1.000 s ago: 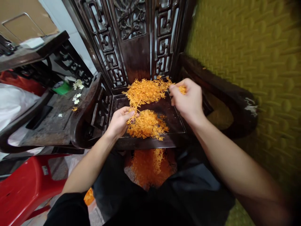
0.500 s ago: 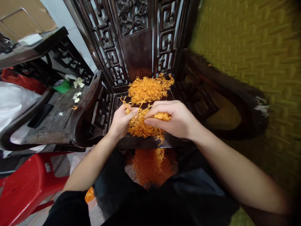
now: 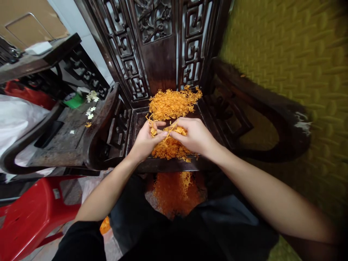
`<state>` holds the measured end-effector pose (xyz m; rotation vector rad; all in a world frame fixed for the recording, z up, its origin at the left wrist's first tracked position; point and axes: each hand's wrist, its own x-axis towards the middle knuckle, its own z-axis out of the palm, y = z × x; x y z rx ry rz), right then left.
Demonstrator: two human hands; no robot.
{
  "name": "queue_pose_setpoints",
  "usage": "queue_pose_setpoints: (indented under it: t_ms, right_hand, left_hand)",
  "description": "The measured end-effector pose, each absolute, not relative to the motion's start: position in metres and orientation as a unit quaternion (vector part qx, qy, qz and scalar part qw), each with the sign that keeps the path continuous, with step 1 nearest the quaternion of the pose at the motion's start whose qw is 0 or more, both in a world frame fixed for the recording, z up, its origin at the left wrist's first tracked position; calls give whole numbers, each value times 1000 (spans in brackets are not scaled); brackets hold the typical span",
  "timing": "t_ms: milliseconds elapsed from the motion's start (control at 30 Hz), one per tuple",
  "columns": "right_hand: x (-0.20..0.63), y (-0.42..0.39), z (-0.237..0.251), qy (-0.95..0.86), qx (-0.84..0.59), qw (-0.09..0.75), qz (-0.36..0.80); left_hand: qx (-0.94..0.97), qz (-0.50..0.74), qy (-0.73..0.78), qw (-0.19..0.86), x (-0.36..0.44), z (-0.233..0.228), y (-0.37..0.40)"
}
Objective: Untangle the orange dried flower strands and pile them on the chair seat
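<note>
Centrally, left hand point(image 3: 146, 139) and right hand point(image 3: 194, 136) are meeting fingertip to fingertip, both pinching orange strands point(image 3: 160, 132) — a small tuft pulled up from the near heap point(image 3: 170, 148) lying under the palms on the dark carved chair seat point(image 3: 138, 121). Beyond the hands, a larger heap point(image 3: 172, 103) is sitting against the chair back. Below the wrists — more orange strands in a bag point(image 3: 174, 192). Far left of the left hand, a red stool point(image 3: 27, 217).

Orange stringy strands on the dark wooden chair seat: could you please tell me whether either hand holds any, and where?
Both do: the left hand and right hand pinch one small clump of thin orange strands between fingertips, above the near pile.
</note>
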<state>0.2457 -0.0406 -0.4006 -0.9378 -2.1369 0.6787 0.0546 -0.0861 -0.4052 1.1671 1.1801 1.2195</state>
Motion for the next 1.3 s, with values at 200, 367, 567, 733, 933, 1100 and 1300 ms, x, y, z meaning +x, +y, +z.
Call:
queue_pose_setpoints:
  t_ms: [200, 367, 567, 733, 933, 1100, 1300]
  right_hand:
    - [248, -27, -405, -710, -448, 483, 250]
    - [251, -20, -411, -720, -465, 477, 196]
    - [260, -5, -418, -782, -475, 389, 103]
    - [293, 27, -421, -673, -563, 448, 171]
    - [277, -17, -401, -718, -434, 454, 302]
    - [250, -44, -395, -806, -311, 383, 327]
    - [243, -44, -404, -800, -381, 383, 260]
  left_hand:
    - [482, 421, 469, 609, 57, -402, -90]
    - [458, 395, 478, 637, 55, -395, -93]
    - [494, 280, 393, 724, 50, -382, -103]
    - [430, 370, 444, 694, 39, -393, -94]
    - [360, 488, 473, 639, 36, -410, -71]
    - [419, 470, 475, 615, 48, -412, -77]
    - [496, 462, 511, 529, 58, -415, -83]
